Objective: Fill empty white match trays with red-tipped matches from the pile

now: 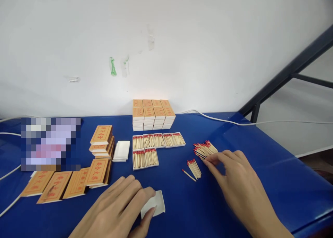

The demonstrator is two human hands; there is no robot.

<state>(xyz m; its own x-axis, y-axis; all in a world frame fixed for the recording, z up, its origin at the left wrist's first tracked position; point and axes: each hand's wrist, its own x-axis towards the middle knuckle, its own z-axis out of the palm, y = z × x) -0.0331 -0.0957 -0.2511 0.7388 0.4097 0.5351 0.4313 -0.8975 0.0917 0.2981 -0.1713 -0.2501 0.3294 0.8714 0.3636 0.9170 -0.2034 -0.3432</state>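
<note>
My left hand (125, 203) grips a small white matchbox tray (159, 203) by its left side, thumb and index finger on it, at the front of the table. Thumb and index finger of my right hand (234, 175) come together at the near edge of a pile of red-tipped matches (205, 149); how many matches they pinch is hidden. Just left of those fingertips lie a smaller bunch of matches (194, 169) and a single loose match (189, 175). Behind my hands, two rows of trays filled with matches (152, 157) stand side by side.
Closed matchboxes (153, 112) are stacked against the wall. Orange matchbox sleeves (100, 170) lie and stack at left, beside a short pile of white trays (121, 150). A white cable (221, 119) crosses the back of the blue table (260, 144). A pixelated patch covers the far left.
</note>
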